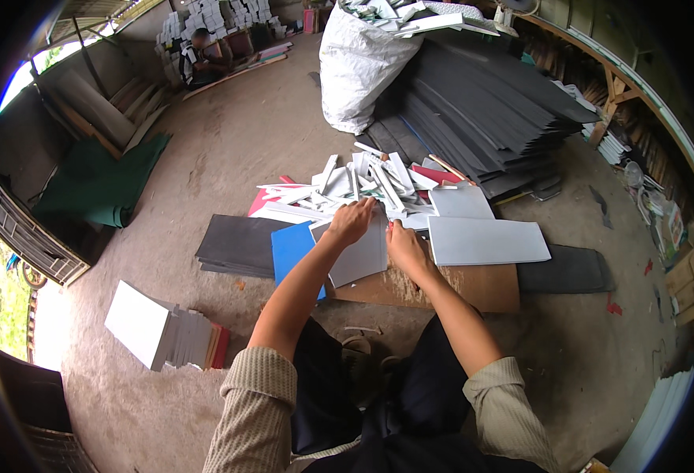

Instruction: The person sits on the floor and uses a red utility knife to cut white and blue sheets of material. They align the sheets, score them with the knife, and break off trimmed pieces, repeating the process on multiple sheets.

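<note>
Two hands, the left hand [352,221] curled at the upper edge and the right hand [411,251] closed near the right edge of one pale grey sheet [362,258], work over one brown board [473,285]; I cannot tell what either grips. Around it lie one blue sheet [292,246], countless white offcuts [394,180] and one white sack [360,71].

A thin, pale grey sheet [360,260] with straight edges lies askew over a brown board [473,288], its near edge slanting, just right of a blue sheet [292,248]. The left hand [352,221] hides part of its far end.
</note>
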### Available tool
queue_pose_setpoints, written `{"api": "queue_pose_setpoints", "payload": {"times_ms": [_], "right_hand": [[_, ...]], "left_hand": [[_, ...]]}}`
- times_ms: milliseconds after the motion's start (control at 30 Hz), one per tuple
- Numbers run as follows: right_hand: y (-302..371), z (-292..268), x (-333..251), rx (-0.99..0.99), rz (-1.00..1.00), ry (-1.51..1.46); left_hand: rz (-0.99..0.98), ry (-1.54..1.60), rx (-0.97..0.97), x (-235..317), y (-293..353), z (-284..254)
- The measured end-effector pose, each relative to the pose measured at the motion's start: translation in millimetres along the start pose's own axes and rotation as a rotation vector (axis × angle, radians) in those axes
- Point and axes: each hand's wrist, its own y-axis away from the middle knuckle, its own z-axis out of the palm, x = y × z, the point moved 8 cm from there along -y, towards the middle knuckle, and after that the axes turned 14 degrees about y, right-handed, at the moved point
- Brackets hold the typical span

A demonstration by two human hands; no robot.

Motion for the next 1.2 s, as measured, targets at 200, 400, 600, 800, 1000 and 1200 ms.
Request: {"api": "queue_pose_setpoints", "payload": {"times_ms": [200, 400, 600, 800, 1000, 1200], "right_hand": [[-2.3, 5.5, -5.3, -0.021, 0.026, 0.052], [-3.6, 7.4, -7.5, 0.053, 0.060, 0.148], [-7.7, 0.6, -15.7, -0.015, 0.074, 0.140], [-21.7, 11.3, -9.1, -0.180, 0.083, 0.156], [-25.6, 24.9, 5.0, -0.324, 0.107, 0.147], [5.2, 7.8, -0.6, -0.319, 0.150, 0.146]], "left_hand": [[-0.047, 0.010, -0.032, -5.9, -0.3, -1.5], [-0.075, 0.068, -0.021, -9.5, -0.5, 0.4], [-0.112, 0.109, -0.053, -12.4, 2.0, 1.3], [-0.036, 0.162, -0.040, -4.1, 7.6, 1.8], [-0.095, 0.007, -0.025, 0.2, 7.3, 7.0], [-0.116, -0.005, -0.067, 0.2, 9.1, 10.8]]}}
